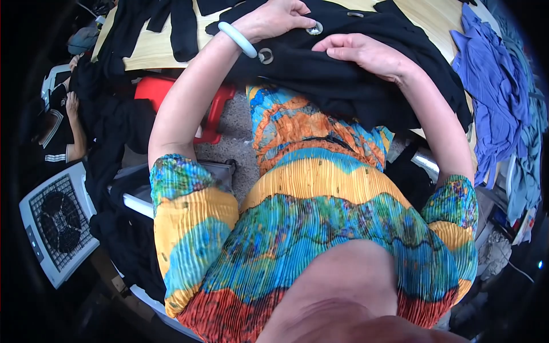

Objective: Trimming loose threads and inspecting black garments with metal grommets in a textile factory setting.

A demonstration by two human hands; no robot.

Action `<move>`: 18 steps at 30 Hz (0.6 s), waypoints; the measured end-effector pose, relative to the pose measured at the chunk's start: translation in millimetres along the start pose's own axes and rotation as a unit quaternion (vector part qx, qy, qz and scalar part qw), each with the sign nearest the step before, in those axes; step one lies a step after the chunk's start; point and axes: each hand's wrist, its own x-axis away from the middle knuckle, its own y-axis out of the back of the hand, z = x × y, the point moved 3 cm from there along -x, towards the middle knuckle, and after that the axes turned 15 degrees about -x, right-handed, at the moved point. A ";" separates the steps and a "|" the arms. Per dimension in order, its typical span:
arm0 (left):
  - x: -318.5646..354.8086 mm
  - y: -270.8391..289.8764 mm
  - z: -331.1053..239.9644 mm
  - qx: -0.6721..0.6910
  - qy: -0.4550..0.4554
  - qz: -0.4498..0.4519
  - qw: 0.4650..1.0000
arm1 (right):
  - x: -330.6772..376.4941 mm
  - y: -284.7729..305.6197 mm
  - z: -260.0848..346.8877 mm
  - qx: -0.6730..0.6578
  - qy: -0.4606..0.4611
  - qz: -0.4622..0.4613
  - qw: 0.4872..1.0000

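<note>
Beside the left hand [279, 18], black cloth [394, 57] bears a button [315, 28].

Blk garment [337, 77], creased, lies on tbl [151, 57], hanging over near edge; 2 rnd discs [314, 28] on it.

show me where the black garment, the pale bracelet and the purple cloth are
Black garment [354, 86], head view: on the fabric near its middle.
Pale bracelet [238, 40], head view: on the middle of its band.
Purple cloth [496, 97], head view: on its creased middle.

The pleated, short-sleeved top [343, 223] is brightly multicoloured.
</note>
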 end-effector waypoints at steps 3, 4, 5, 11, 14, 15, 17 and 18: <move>-3.0 -1.5 4.2 -0.020 -0.001 0.009 1.000 | 5.8 -9.8 13.3 0.138 0.024 -0.002 0.990; -3.5 -2.0 4.2 -0.024 0.001 0.012 1.000 | 6.6 -10.7 12.9 0.172 0.080 -0.014 0.982; -3.9 -2.4 4.3 -0.028 0.003 0.014 0.999 | 7.2 -10.1 13.9 0.172 0.081 -0.014 0.982; -6.6 -14.2 24.7 0.035 0.015 0.043 0.998 | 11.9 -15.3 22.1 0.410 0.245 -0.099 0.873; -2.1 -16.3 19.4 0.035 0.027 0.038 0.998 | 9.2 -16.2 14.4 0.417 0.280 -0.129 0.855; -1.6 -17.9 20.2 0.041 0.029 0.027 0.998 | 8.5 -15.6 13.7 0.406 0.292 -0.145 0.854; 0.9 -17.6 15.3 0.044 0.042 0.031 0.998 | 8.8 -16.1 14.6 0.392 0.299 -0.168 0.854; 2.1 -18.1 13.0 0.049 0.056 0.036 0.997 | 9.5 -15.9 15.5 0.377 0.306 -0.190 0.854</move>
